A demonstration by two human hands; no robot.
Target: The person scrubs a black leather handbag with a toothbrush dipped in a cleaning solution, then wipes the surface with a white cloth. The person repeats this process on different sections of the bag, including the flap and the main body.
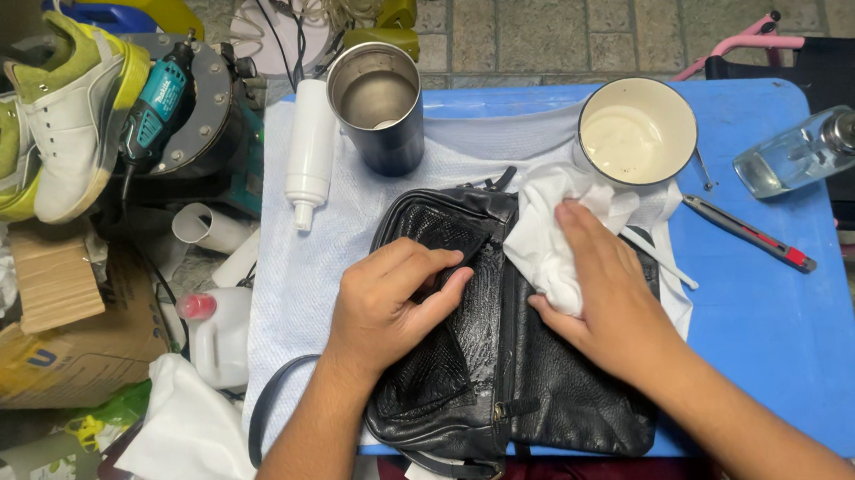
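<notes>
Head view: a black leather bag [495,346] is pinned flat on the blue table [775,326] by the left hand [392,308]. A white cloth [557,231] is gripped by the right hand [607,298]. The enamel mug [638,133] beside the cloth could be knocked and spilled.

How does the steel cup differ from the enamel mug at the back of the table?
The steel cup is tall, narrow and dark-walled; the enamel mug is wider, lower and cream inside with a dark rim. The steel cup stands left on the white towel; the enamel mug stands right, near the white cloth. Both are upright and open-topped.
</notes>
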